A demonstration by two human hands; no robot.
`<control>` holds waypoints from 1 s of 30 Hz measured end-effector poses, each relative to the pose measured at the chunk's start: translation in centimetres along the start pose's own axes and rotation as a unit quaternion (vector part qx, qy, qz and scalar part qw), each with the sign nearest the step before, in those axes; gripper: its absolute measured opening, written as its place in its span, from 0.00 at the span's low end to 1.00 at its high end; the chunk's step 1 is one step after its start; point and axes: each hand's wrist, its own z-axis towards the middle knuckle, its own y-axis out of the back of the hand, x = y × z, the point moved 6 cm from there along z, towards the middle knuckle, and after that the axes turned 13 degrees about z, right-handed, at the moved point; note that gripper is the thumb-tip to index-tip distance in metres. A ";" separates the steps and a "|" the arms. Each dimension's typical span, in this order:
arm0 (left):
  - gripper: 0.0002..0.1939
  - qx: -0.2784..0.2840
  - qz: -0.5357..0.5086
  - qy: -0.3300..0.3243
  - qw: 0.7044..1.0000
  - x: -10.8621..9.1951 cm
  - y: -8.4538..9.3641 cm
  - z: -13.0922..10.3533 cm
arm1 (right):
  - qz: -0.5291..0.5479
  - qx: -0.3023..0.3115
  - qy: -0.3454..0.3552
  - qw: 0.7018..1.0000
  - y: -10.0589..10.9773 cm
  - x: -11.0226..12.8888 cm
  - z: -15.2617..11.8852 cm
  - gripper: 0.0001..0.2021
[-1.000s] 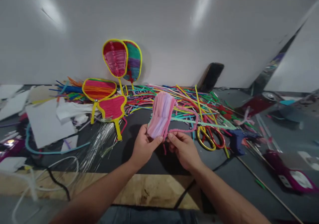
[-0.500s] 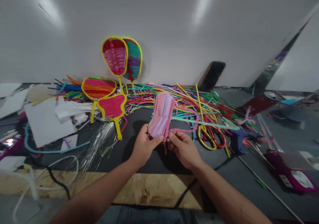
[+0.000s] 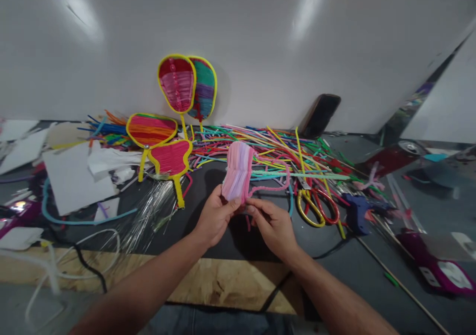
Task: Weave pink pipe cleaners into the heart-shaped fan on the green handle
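Note:
A panel of pink and lilac pipe cleaners point(image 3: 238, 171), laid side by side, is held up over the dark table. My left hand point(image 3: 215, 216) grips its lower left edge, thumb across the front. At the lower right corner my right hand point(image 3: 271, 221) is closed in a pinch by the panel's pink edge; its fingertips partly hide what they grip. From the panel's right side loops a twisted pink pipe cleaner point(image 3: 287, 173). A pale green pipe cleaner point(image 3: 320, 175) stretches to the right behind it.
Scissors point(image 3: 316, 211) with yellow and red handles and a blue glue gun point(image 3: 356, 213) lie right. Behind are piled pipe cleaners point(image 3: 256, 136) and a leaning phone point(image 3: 320, 115). Yellow-rimmed fan shapes point(image 3: 171, 157), white paper point(image 3: 76, 176) and silver strands point(image 3: 147, 213) occupy the left.
The panel has turned slightly and its pink loop has shifted left. My right fingers have slid a little left along the panel's lower corner. The whole view has drifted slightly.

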 end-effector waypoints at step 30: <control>0.15 0.143 0.095 0.085 0.982 -2.8 4.4 1.7 | 0.360 -0.015 -0.233 0.903 2.0 -1.8 1.2 0.19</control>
